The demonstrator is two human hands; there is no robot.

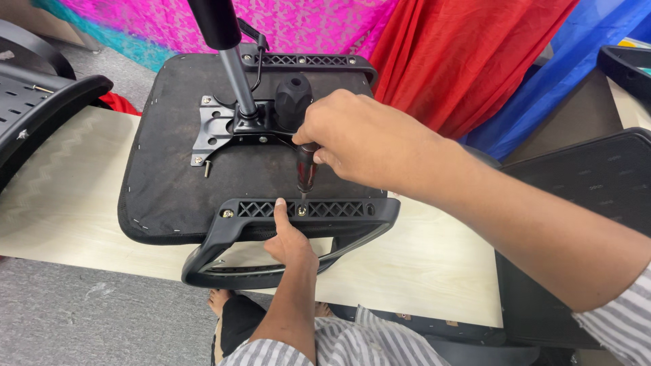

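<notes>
Screwdriver (306,168): it stands nearly upright over the near armrest, its long axis going from the fist down to the tip, which points at a screw (302,211) in the armrest's mounting bar.
Hidden part: the top of the handle is inside the fist, and the thin shaft below is hard to make out.
Right hand (359,139): it is clenched around the screwdriver handle from above.
Left hand (288,237): the index finger is stretched out and presses on the mounting bar just beside the screw; the other fingers are curled under the armrest, and I cannot tell if they grasp it.
Armrest (271,244): black plastic, with a lattice bar lying across the near edge of the seat; its loop hangs over the table edge.
Seat (169,183): black, upside down on the table, staples along its border.
Mechanism plate (220,129): metal, in the middle of the seat, with a gas cylinder (234,64) rising from it; the cylinder's top is cut off by the picture.
Knob (293,100): black, just beside the cylinder.
Table (68,196): pale wood.
Cloths (475,54): pink, red and blue, behind the seat.
</notes>
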